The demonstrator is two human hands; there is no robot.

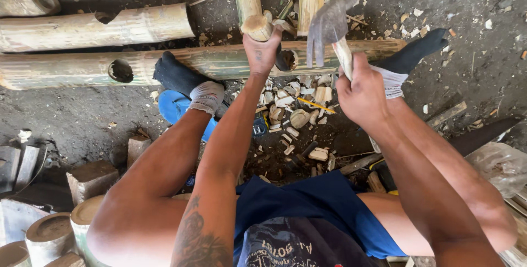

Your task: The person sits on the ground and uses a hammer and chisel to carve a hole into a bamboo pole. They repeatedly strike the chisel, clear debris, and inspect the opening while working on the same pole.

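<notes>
Down on the dirty floor, a person sits with both legs spread out. The left hand [262,53] is wrapped tight around the end of a bamboo stick [250,3] that points away from the body. The end of this stick sits right on top of a long bamboo pole [219,61] lying flat across the floor. The right hand [362,94] is closed tight around the wooden handle of a claw hammer [329,28]. The grey hammer head is up in the air, just above the long pole and just beside the stick.

Both feet wear dark socks with pale cuffs. The left foot [178,77] presses on the long pole, near a round hole [120,71] cut in it. The right foot [414,53] rests on the other end of the pole. A blue sandal [174,107] lies under the left foot. Lots of little bamboo chips [293,107] are piled on the floor between the legs. Another fat bamboo pole [99,28] lies farther back on the left, and short cut bamboo pieces [52,234] stand near the left knee.
</notes>
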